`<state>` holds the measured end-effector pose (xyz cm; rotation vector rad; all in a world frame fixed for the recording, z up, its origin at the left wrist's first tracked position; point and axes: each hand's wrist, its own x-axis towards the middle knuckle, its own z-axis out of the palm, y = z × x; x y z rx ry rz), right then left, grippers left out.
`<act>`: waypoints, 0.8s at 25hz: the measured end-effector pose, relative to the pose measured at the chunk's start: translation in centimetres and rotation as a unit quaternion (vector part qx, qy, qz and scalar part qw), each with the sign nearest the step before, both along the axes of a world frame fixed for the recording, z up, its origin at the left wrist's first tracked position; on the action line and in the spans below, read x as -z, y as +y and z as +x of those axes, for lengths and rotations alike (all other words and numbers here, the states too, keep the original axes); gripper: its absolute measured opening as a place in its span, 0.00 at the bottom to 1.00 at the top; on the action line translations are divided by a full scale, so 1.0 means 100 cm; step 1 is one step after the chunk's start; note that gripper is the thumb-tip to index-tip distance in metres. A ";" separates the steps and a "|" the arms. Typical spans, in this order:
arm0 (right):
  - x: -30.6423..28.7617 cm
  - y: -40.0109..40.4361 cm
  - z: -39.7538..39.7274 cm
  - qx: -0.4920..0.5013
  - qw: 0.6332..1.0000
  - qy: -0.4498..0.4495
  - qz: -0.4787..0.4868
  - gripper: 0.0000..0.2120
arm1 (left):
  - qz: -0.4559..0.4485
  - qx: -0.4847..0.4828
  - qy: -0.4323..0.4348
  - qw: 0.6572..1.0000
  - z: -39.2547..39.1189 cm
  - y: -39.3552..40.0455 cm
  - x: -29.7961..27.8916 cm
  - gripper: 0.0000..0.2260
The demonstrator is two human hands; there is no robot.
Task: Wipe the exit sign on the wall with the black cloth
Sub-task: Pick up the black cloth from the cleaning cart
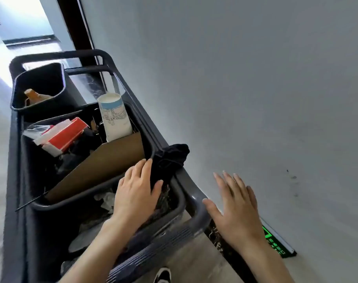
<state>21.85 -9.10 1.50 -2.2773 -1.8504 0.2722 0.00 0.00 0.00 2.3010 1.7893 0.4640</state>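
Both my forearms reached forward — left hand pinched the black cloth draped over the cart's rim, right hand spread flat and empty near the wall. Low on it glowed the green exit sign.

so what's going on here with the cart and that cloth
A person stands at a cleaning cart beside the wall. Their left hand closes on the black cloth draped over the cart's rim. The right hand is open and empty. The green exit sign sits low on the wall, not yet wiped.
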 end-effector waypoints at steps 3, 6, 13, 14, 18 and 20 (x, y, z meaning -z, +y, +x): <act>0.005 0.046 -0.011 -0.054 0.998 -0.012 -0.011 0.35 | -0.029 -0.010 -0.028 0.999 -0.009 0.022 0.017 0.29; 0.011 0.087 -0.020 -0.096 0.995 -0.021 -0.014 0.35 | -0.093 -0.010 -0.080 0.992 -0.010 0.033 0.036 0.29; 0.022 0.164 -0.023 -0.166 0.984 -0.012 -0.061 0.37 | -0.152 -0.039 -0.207 0.966 0.005 0.051 0.058 0.29; 0.024 0.172 -0.022 -0.171 0.982 -0.006 -0.076 0.38 | -0.162 -0.042 -0.207 0.964 0.008 0.052 0.061 0.30; 0.038 0.194 -0.019 -0.191 0.973 0.022 -0.127 0.37 | -0.200 -0.033 -0.188 0.961 0.017 0.060 0.071 0.32; 0.046 0.194 -0.018 -0.181 0.976 0.045 -0.116 0.35 | -0.199 -0.041 -0.205 0.958 0.019 0.062 0.074 0.31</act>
